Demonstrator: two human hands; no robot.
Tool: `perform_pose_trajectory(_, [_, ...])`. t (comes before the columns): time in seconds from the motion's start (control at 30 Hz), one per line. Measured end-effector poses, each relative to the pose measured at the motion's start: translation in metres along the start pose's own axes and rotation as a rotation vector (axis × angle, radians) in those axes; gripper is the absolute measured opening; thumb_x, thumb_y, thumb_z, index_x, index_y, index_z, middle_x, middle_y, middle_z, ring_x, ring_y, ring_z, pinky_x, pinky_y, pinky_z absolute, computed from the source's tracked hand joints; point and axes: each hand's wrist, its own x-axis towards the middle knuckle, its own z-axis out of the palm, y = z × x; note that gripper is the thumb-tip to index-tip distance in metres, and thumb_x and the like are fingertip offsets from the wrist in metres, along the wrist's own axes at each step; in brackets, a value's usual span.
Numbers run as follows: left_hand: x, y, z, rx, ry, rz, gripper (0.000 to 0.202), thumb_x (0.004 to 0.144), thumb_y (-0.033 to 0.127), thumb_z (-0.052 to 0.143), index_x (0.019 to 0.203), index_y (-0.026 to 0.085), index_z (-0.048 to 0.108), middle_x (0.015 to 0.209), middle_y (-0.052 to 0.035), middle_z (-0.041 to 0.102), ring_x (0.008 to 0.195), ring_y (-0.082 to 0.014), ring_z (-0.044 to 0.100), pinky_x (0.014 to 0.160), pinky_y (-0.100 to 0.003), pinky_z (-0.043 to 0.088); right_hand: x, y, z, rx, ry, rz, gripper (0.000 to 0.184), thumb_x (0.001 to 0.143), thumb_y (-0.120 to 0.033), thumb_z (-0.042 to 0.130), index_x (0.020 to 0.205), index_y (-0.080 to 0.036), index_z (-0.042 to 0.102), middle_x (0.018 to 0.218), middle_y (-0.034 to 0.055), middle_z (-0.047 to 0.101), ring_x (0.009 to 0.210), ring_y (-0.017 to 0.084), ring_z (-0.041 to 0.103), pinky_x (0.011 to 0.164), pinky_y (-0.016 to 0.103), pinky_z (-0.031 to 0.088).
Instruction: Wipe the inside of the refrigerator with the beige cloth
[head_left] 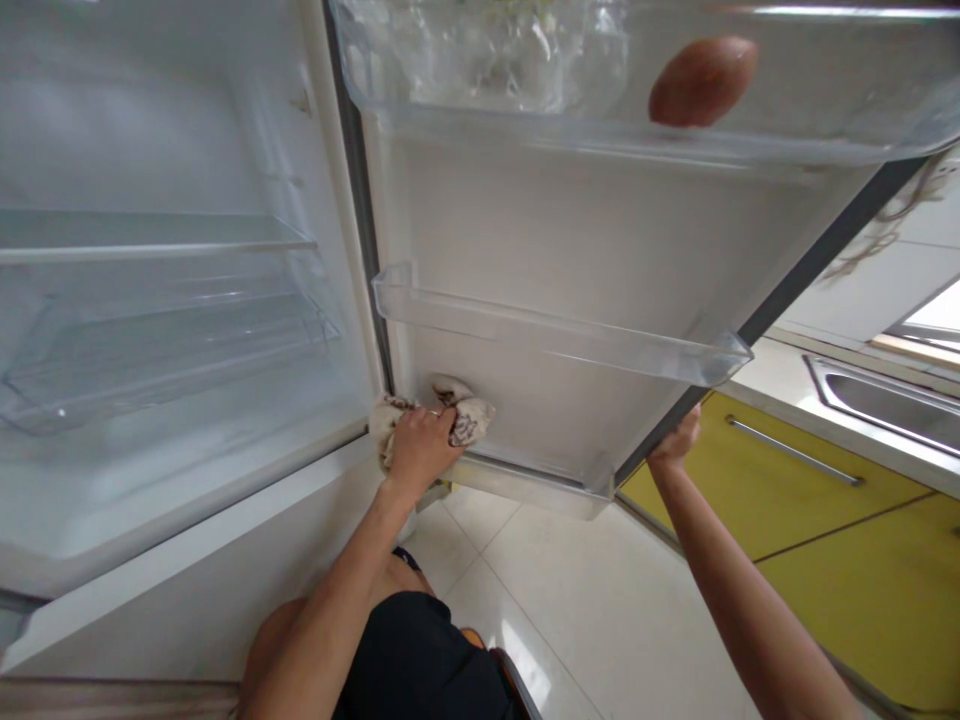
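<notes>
My left hand [424,442] is closed around a cream cloth [472,420] with brown markings. It presses the cloth at the lower hinge-side corner of the open fridge door [540,220], by the end of the lowest clear door shelf [525,480]. My right hand [677,440] grips the door's outer edge, below the end of the middle clear door shelf [555,335]; its fingertips are partly hidden behind the door.
At left is the fridge interior with a glass shelf [150,236] and a clear drawer [165,370]. The upper door shelf [480,125] holds a reddish oval item [703,82] and clear plastic. Yellow cabinets [847,560] and a metal sink [892,400] stand right.
</notes>
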Motion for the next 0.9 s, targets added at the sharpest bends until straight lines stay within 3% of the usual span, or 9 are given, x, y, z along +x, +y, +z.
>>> perform_pose_trajectory(0.17, [0.024,0.026,0.004,-0.184,-0.3,0.224,0.039,0.085,0.054,0.061,0.103,0.022,0.074,0.104,-0.0163,0.076,0.098,-0.0365,0.07,0.089,-0.043,0.048,0.0,0.0,0.001,-0.019,0.029,-0.016,0.052,0.076,-0.075,0.05,0.071,-0.024,0.045,0.067,-0.0056,0.04,0.061,0.011,0.036,0.054,0.027,0.037])
perform_pose_trajectory(0.27, [0.035,0.043,0.013,-0.311,-0.399,0.309,0.036,0.082,0.054,0.061,0.096,0.024,0.075,0.104,-0.015,0.077,0.098,-0.0369,0.071,0.088,-0.043,0.049,0.0,0.0,0.0,-0.029,0.039,-0.023,0.05,0.075,-0.073,0.051,0.072,-0.023,0.048,0.067,-0.0046,0.043,0.062,0.011,0.038,0.055,0.027,0.038])
perform_pose_trajectory(0.4, [0.044,0.072,0.028,-0.461,-0.475,0.317,0.028,0.075,0.05,0.068,0.089,0.027,0.075,0.099,-0.0104,0.078,0.099,-0.0356,0.071,0.089,-0.04,0.05,0.0,0.002,0.0,-0.042,0.02,-0.013,0.049,0.077,-0.072,0.049,0.077,-0.023,0.051,0.07,-0.0043,0.045,0.064,0.012,0.042,0.061,0.029,0.042])
perform_pose_trajectory(0.53, [0.05,0.107,0.04,-0.611,-0.453,0.397,0.022,0.07,0.042,0.074,0.085,0.026,0.076,0.096,-0.0098,0.078,0.091,-0.034,0.072,0.086,-0.04,0.052,0.001,0.005,0.001,-0.064,0.02,-0.028,0.048,0.079,-0.071,0.045,0.078,-0.024,0.049,0.071,-0.0041,0.043,0.064,0.013,0.043,0.06,0.03,0.042])
perform_pose_trajectory(0.67, [0.052,0.138,0.047,-0.571,-0.441,0.511,0.026,0.077,0.044,0.069,0.092,0.024,0.076,0.102,-0.0127,0.078,0.087,-0.0354,0.073,0.077,-0.041,0.055,0.004,0.007,0.001,-0.019,0.032,-0.027,0.046,0.077,-0.07,0.049,0.076,-0.024,0.045,0.07,-0.0046,0.043,0.062,0.012,0.041,0.058,0.029,0.041])
perform_pose_trajectory(0.8, [0.047,0.153,0.047,-0.557,-0.355,0.498,0.038,0.083,0.05,0.062,0.104,0.021,0.073,0.108,-0.0158,0.076,0.09,-0.0375,0.072,0.077,-0.043,0.055,0.008,0.011,0.003,-0.007,-0.011,-0.028,0.048,0.079,-0.072,0.047,0.077,-0.024,0.044,0.07,-0.004,0.044,0.062,0.012,0.041,0.058,0.027,0.041])
perform_pose_trajectory(0.9, [0.037,0.156,0.037,-0.6,-0.195,0.443,0.043,0.086,0.049,0.062,0.111,0.016,0.07,0.11,-0.0174,0.074,0.098,-0.037,0.071,0.089,-0.045,0.054,0.01,0.013,0.003,-0.061,-0.044,-0.036,0.049,0.083,-0.073,0.038,0.078,-0.024,0.045,0.067,-0.0036,0.042,0.063,0.012,0.039,0.056,0.026,0.04])
